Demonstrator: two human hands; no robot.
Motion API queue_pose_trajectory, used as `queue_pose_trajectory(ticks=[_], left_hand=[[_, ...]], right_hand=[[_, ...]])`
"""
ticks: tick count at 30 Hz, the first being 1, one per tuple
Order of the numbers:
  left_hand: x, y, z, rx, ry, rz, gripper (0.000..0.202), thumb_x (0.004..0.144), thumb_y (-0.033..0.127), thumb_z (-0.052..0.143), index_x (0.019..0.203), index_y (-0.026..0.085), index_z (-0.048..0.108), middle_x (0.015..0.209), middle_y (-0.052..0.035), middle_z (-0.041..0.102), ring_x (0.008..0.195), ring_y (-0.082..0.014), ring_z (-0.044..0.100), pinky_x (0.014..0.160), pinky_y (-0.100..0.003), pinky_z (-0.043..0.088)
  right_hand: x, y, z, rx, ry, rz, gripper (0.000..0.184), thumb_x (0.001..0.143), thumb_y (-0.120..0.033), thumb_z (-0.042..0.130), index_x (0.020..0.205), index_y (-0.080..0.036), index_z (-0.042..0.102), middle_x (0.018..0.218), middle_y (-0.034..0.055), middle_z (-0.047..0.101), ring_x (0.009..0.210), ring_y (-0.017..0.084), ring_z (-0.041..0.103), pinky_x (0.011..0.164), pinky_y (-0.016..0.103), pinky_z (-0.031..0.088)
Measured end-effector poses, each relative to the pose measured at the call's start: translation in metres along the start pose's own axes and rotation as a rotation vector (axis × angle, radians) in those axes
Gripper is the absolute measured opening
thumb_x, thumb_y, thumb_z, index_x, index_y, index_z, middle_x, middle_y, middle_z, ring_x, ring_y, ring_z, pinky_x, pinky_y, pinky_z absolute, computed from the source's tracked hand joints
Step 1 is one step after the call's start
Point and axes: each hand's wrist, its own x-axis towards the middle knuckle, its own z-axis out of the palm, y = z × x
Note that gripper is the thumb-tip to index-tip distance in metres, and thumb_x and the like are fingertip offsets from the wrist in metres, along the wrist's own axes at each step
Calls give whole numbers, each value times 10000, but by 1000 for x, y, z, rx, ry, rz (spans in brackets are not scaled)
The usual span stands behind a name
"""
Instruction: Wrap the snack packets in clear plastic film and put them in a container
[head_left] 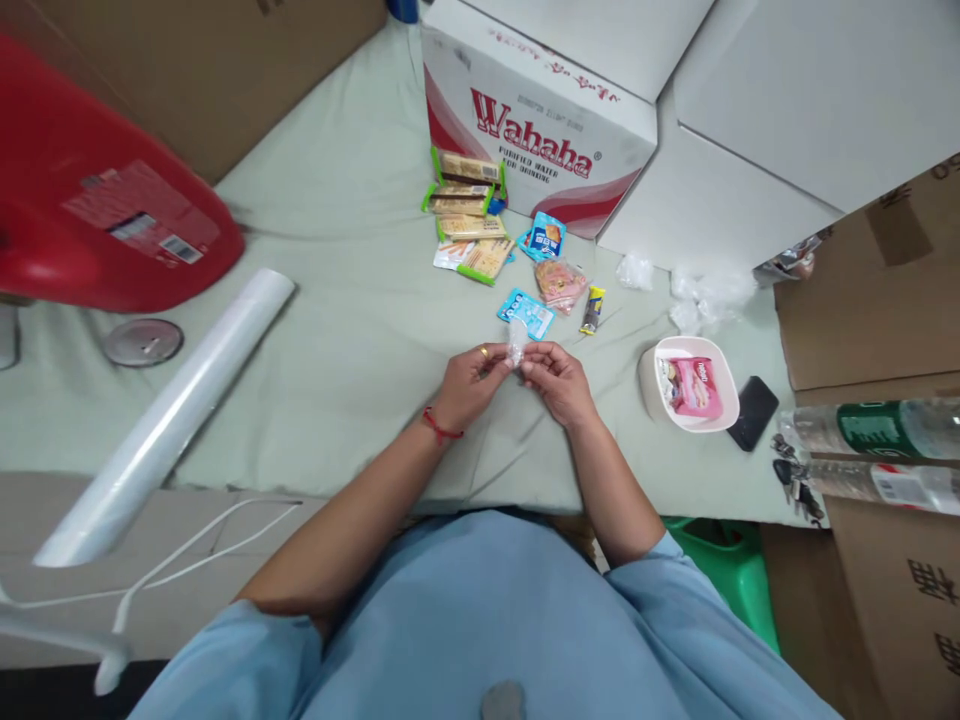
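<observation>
A small crumpled clear plastic bag is pinched between my two hands over the middle of the table. My left hand, with a ring and a red wrist cord, grips its left side with thumb and fingers. On the other side, my right hand pinches it in the same way. Just beyond the fingertips lies a light blue snack packet. Past it are a pink packaged snack, a small yellow-and-dark packet and a darker blue packet. Several green-ended biscuit packs overlap farther back.
A white Wahaha carton stands behind the snacks. To the right are a white tub with packets, crumpled plastic, a black phone, keys and bottles. Leftward are a plastic film roll and a red container.
</observation>
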Motion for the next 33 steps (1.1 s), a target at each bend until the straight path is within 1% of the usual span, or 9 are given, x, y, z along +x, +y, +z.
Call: queue_pose_trajectory(ticks=[6,12,14,17,20,22,25,29,33], left_hand=[[1,8,-4,41,-49,-27,288,901,451,686,918,174,762,828,-32,738,776,-159,642,758,-284,497],[2,11,-8,-142,-26,-145,319,858,493,746,856,180,688,713,18,622,654,-114,539,644,-246,443],[3,9,-10,-214,9,-200,338,847,510,758,836,186,666,685,26,601,622,-107,519,606,-237,422],[3,9,-11,-242,19,-235,360,835,531,775,822,190,658,672,27,594,608,-107,515,590,-236,421],[3,14,-11,-217,-30,-203,383,836,555,784,835,187,676,706,17,615,652,-116,538,643,-250,462],[2,17,-10,-204,-70,-164,411,832,580,789,887,184,693,771,-3,659,716,-133,576,705,-266,496],[0,18,-8,-164,-106,-130,460,789,581,836,979,187,698,842,-20,692,756,-145,597,721,-272,504],[0,16,-8,-108,-147,-92,380,809,538,833,846,182,704,777,-15,657,712,-134,552,676,-262,455],[2,18,-12,-221,-144,-135,389,804,535,845,804,181,686,759,3,619,703,-121,526,680,-257,447]], right_hand=[[-5,0,-1,-137,41,-35,375,744,-501,898,897,-222,700,669,-59,589,548,82,453,519,233,354],[-7,-13,-17,38,149,-25,315,749,-449,875,860,-228,680,669,-60,529,527,80,358,500,236,303],[-8,-16,-18,2,172,-85,320,763,-470,869,892,-246,680,727,-44,544,573,100,394,539,250,358],[-12,-17,-13,-260,108,-230,306,767,-453,893,946,-282,712,844,-5,600,728,162,499,702,310,465],[-13,-12,-5,-482,-33,-297,211,796,-408,884,891,-298,731,921,39,659,887,228,554,864,386,472],[-12,-9,-2,-511,-58,-300,172,847,-419,834,837,-291,720,900,49,665,896,238,565,861,395,460],[-13,-5,-3,-436,-30,-247,231,873,-474,792,825,-269,696,848,27,632,781,197,540,746,350,442],[-14,-3,-7,-196,-25,-103,315,833,-510,818,812,-239,660,754,-18,585,687,147,490,676,296,397],[-13,-3,-8,61,-36,-14,307,779,-453,853,782,-225,647,669,-44,538,618,123,461,635,276,358]])
